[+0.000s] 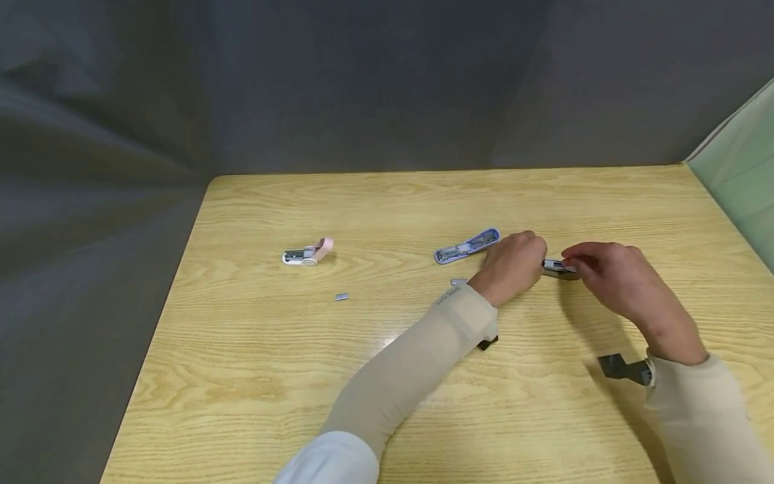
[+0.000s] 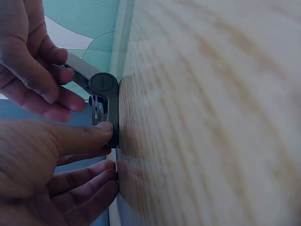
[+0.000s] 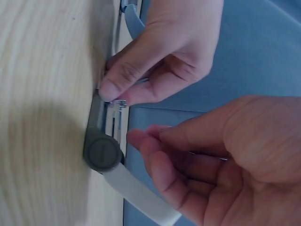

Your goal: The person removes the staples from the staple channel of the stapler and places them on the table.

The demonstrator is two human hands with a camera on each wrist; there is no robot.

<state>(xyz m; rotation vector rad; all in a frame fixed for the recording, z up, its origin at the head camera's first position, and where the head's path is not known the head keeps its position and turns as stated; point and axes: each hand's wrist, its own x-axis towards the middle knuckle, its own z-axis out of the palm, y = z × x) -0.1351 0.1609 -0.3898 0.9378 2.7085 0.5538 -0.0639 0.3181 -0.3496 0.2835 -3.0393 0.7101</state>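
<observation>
A dark grey stapler [image 2: 113, 103] is opened at its round hinge, its light grey top arm [image 3: 141, 195] swung back. My left hand [image 1: 510, 265] pinches the front end of its base, thumb on top, down at the tabletop. Small shiny metal [image 3: 122, 104] shows by the left fingertips, and the slotted metal rail lies bare behind it. My right hand [image 1: 617, 279] hovers beside the hinge and raised arm. Its fingers are loosely curled, with nothing visible between them. A blue stapler [image 1: 465, 247] lies opened out flat just left of my left hand.
On the wooden table [image 1: 254, 376], a white and pink stapler [image 1: 307, 253] sits opened at the left. One small staple strip [image 1: 342, 296] lies in front of it; another strip [image 1: 457, 281] is beside my left wrist. A dark curtain [image 1: 387, 87] hangs behind the table.
</observation>
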